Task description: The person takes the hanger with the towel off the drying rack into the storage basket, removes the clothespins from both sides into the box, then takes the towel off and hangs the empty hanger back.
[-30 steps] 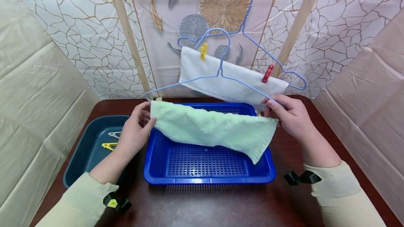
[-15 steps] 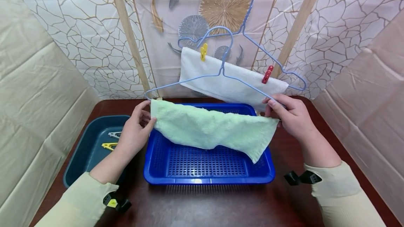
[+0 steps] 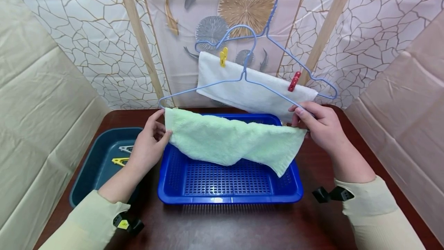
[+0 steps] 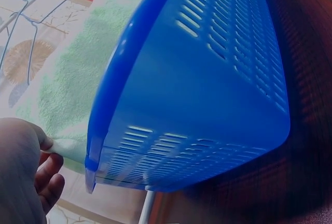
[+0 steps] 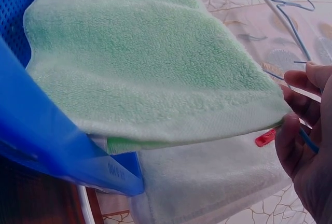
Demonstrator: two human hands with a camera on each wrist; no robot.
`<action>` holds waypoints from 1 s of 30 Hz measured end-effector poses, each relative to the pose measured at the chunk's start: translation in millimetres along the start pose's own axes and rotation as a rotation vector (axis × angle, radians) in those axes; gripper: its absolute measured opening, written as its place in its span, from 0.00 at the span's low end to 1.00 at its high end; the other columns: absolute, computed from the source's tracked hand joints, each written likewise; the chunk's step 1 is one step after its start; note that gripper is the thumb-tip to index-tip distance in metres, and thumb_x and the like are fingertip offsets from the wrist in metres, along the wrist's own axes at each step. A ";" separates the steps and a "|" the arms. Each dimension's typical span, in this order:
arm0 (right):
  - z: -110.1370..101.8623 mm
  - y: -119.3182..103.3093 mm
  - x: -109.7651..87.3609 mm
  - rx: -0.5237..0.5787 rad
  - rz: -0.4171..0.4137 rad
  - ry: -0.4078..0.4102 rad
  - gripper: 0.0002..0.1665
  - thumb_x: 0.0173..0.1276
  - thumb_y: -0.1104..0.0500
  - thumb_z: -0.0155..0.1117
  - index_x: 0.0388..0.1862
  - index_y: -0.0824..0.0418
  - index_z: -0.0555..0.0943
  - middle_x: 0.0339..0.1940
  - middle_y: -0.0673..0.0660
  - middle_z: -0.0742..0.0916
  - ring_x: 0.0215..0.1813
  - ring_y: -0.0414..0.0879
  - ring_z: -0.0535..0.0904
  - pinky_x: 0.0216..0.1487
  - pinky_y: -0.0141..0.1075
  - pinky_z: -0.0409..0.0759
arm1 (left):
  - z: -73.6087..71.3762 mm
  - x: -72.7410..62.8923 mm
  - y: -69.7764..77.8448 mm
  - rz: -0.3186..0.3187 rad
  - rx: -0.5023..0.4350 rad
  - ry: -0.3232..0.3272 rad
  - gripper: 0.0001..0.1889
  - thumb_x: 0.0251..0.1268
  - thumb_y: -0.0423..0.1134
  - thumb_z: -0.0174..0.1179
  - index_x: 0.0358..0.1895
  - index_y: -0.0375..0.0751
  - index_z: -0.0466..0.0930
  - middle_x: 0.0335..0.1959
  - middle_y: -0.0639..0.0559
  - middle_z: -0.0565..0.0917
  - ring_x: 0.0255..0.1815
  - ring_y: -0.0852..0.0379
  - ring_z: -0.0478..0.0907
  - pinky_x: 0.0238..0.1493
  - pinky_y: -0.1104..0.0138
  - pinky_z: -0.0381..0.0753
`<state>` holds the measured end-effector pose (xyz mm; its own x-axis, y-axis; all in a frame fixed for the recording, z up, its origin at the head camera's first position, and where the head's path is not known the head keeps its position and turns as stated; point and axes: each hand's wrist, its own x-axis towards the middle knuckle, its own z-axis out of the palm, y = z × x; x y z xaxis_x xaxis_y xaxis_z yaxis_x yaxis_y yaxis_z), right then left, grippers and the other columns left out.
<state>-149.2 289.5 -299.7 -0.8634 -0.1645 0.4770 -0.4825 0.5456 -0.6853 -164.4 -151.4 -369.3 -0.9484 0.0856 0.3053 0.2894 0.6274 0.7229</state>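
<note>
our left hand [image 3: 150, 141] pinches the pale green terry towel [image 3: 225, 140]; our right hand [image 3: 319, 126] grips its other corner plus the light-blue wire hanger [image 3: 244, 73], probably to keep the towel spread.

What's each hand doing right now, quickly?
Left hand: pinching one end of the green towel.
Right hand: holding the nearer blue hanger and the towel's other end.
</note>
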 end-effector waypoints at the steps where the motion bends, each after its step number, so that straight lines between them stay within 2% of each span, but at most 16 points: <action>1: -0.3 -0.3 -0.1 0.001 0.000 0.001 0.10 0.77 0.63 0.54 0.43 0.62 0.84 0.26 0.52 0.84 0.25 0.43 0.73 0.16 0.33 0.73 | 0.1 -0.1 0.1 0.002 -0.002 0.000 0.34 0.71 0.35 0.60 0.76 0.53 0.55 0.41 0.45 0.79 0.40 0.50 0.78 0.41 0.57 0.77; 11: -2.6 -1.7 -1.5 0.016 0.013 0.007 0.10 0.77 0.63 0.54 0.43 0.61 0.84 0.25 0.51 0.83 0.24 0.43 0.73 0.16 0.33 0.73 | 2.0 1.4 1.3 -0.009 0.011 -0.019 0.36 0.71 0.35 0.59 0.77 0.54 0.53 0.41 0.46 0.78 0.39 0.50 0.77 0.40 0.58 0.77; 18: -2.8 -2.3 -2.9 0.029 0.003 -0.001 0.10 0.77 0.64 0.54 0.43 0.63 0.83 0.25 0.52 0.83 0.24 0.43 0.73 0.16 0.33 0.73 | 3.1 4.6 2.1 0.001 -0.042 0.010 0.40 0.71 0.34 0.59 0.79 0.55 0.47 0.45 0.45 0.79 0.41 0.51 0.78 0.42 0.58 0.77; 25: -2.4 -4.1 -4.1 0.021 0.005 -0.007 0.10 0.77 0.64 0.54 0.43 0.62 0.84 0.25 0.52 0.83 0.24 0.43 0.73 0.16 0.34 0.73 | 3.9 8.2 3.5 0.008 -0.087 0.019 0.39 0.71 0.33 0.58 0.78 0.48 0.45 0.47 0.45 0.80 0.43 0.51 0.78 0.42 0.63 0.75; 30: -3.1 -6.1 -5.0 0.023 0.004 -0.008 0.10 0.77 0.64 0.53 0.43 0.62 0.84 0.25 0.52 0.83 0.26 0.43 0.73 0.16 0.34 0.73 | 1.0 12.3 5.2 0.015 -0.083 0.027 0.38 0.72 0.36 0.58 0.78 0.47 0.46 0.49 0.46 0.80 0.43 0.51 0.78 0.43 0.60 0.75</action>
<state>-141.5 289.6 -296.2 -0.8663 -0.1688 0.4701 -0.4823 0.5273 -0.6995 -174.7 -146.2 -362.4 -0.9404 0.0729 0.3323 0.3143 0.5601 0.7665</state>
